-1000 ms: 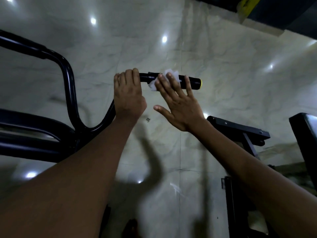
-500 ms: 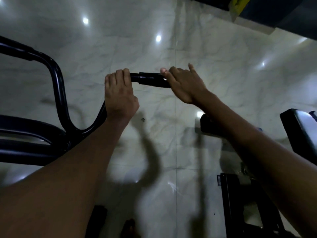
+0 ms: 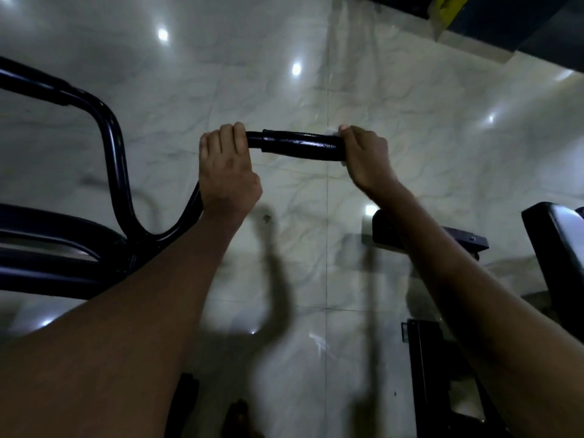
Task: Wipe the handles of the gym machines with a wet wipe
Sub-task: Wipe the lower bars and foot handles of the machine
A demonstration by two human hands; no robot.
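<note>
So, looking down past the handle [image 3: 301, 147] at glossy marble floor [image 3: 395, 128] reflecting ceiling lights; no readable writing anywhere. Gripping bare bar with left hand [image 3: 226, 172] just left of the handle's foam, right hand [image 3: 366, 158] wrapping its far end, wet wipe [image 3: 331, 131] peeking out under the fingers.

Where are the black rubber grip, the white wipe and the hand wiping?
Black rubber handle grip [image 3: 300, 147], head view: middle of sleeve.
White wet wipe [image 3: 331, 131], head view: corner above fingers.
Right hand [image 3: 368, 159], head view: back of hand.
</note>
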